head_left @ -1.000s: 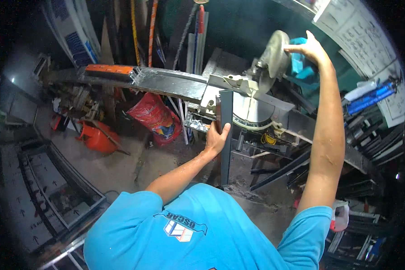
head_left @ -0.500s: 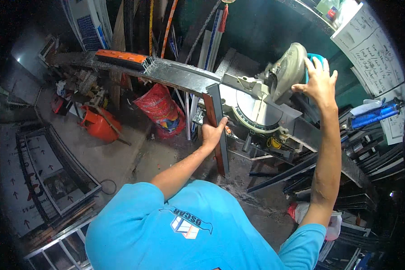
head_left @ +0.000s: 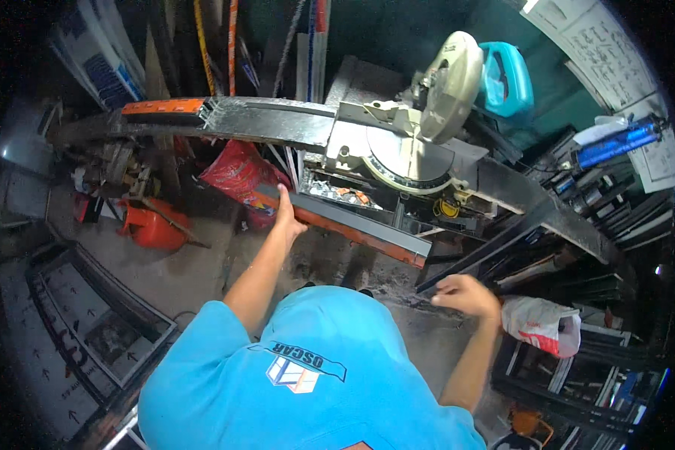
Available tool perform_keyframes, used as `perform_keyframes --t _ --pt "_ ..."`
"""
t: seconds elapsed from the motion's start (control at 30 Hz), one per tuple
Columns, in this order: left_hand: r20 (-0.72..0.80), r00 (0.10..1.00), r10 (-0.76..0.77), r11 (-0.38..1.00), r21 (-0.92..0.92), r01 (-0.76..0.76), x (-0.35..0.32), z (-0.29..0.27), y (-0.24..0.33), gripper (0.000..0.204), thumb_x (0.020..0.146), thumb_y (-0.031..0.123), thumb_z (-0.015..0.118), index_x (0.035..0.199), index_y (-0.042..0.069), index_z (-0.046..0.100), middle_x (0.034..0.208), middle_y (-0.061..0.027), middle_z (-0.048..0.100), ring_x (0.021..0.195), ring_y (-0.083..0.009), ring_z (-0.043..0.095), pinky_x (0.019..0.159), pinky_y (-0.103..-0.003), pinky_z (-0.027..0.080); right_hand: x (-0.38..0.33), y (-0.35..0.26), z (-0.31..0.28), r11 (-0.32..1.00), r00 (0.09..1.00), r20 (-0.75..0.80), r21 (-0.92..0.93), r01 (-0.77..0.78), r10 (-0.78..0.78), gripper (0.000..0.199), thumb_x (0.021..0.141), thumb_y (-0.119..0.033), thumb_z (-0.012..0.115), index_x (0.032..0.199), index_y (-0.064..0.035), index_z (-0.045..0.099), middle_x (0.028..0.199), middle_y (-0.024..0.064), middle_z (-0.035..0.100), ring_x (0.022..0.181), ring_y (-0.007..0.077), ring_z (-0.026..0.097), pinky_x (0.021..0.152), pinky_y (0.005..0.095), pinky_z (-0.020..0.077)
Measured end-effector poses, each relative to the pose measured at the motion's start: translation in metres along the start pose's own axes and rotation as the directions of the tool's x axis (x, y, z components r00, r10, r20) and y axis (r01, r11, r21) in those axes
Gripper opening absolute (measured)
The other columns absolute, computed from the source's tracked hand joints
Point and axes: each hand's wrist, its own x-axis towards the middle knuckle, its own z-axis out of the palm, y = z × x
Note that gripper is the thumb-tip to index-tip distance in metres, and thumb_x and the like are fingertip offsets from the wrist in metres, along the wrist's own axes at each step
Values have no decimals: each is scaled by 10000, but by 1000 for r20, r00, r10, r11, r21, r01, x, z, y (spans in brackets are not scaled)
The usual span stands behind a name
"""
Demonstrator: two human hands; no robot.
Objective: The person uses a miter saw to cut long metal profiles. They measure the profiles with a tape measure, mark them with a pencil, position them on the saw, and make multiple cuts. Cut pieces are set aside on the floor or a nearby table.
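My left hand (head_left: 285,223) grips a long metal profile (head_left: 360,226), dark grey on top with an orange-brown side. The piece lies level across the space before my body, below the saw bench. Just past its right end is my right hand (head_left: 469,296), apart from the profile, its fingers curled in with nothing visible in them. Beyond the profile stands a mitre saw (head_left: 451,86) with a pale blade guard and a teal handle (head_left: 506,79). Its head is raised, and no hand touches it. A round pale turntable (head_left: 405,157) sits below the blade.
The saw bench (head_left: 270,122) runs left, bearing an orange-topped profile (head_left: 163,108). Under it are a red sack (head_left: 236,172) and an orange container (head_left: 154,225). Dark metal lengths (head_left: 495,244) lean at the right, near a white plastic bag (head_left: 540,324). Framed panels (head_left: 105,315) lie left.
My right hand has left the saw handle and come down toward my body. My left hand has drawn the profile back from the saw and turned it from lengthwise to crosswise.
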Motion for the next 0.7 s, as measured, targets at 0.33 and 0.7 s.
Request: perform_keyframes --t 0.33,0.7 --pt "212 809 -548 832 236 501 13 30 -95 1022 819 910 384 1306 37 595 1256 -150 669 1139 -321 664 1007 -507 541 88 -69 115 406 620 -617 469 784 -484 750 733 -132 927 1365 -49 532 1427 93 551 1262 215 557 1064 410 465" --pt "855 519 5 308 492 -814 -75 119 -86 958 708 198 858 1498 6 350 1366 -142 552 1295 -244 518 1102 -372 420 94 -106 52 940 669 -697 -23 341 -260 680 770 -539 816 1163 -4 667 1009 192 747 950 368 736 841 416 573"
